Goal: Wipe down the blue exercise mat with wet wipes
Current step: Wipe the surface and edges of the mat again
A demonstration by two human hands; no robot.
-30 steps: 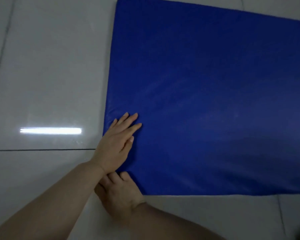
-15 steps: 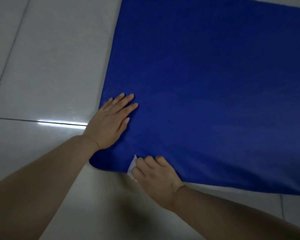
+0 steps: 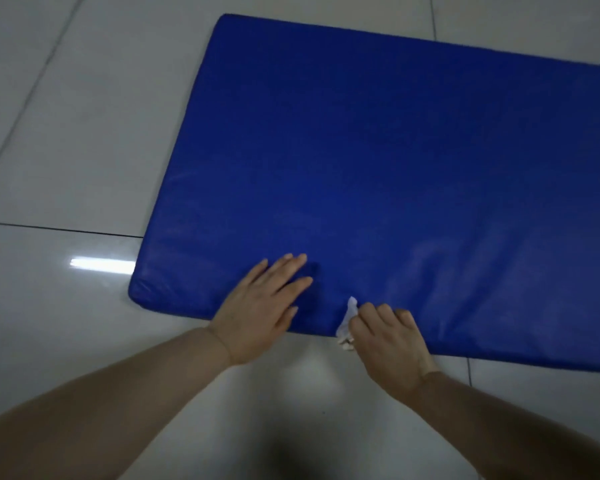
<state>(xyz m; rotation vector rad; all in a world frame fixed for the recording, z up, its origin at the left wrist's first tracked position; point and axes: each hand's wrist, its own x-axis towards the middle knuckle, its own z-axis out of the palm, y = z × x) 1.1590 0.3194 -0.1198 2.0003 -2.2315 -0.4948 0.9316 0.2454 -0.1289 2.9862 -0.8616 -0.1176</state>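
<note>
The blue exercise mat (image 3: 378, 161) lay flat on the tiled floor (image 3: 66, 133), stretching away ahead of both hands and off to the right of them, its near-left corner just left of the left hand. The left hand (image 3: 260, 313) rested palm-down on the mat's near edge, fingers straight and together, pressing on the padded surface with the heel of the hand over the rim. Just to its right, apart from it, the right hand (image 3: 385, 341) sat on the same near edge with its fingers curled around a crumpled white wet wipe (image 3: 347, 318); part of the wipe stuck out from the thumb side of the fist, lying against the mat's side and top. Both bare forearms reached in from the bottom of the view. The mat's cover showed faint sheen and soft creases ahead of the right hand. No brand, label or writing could be read on the mat or the wipe. A bright strip of reflected light (image 3: 101, 265) shone on the floor left of the left hand.
</note>
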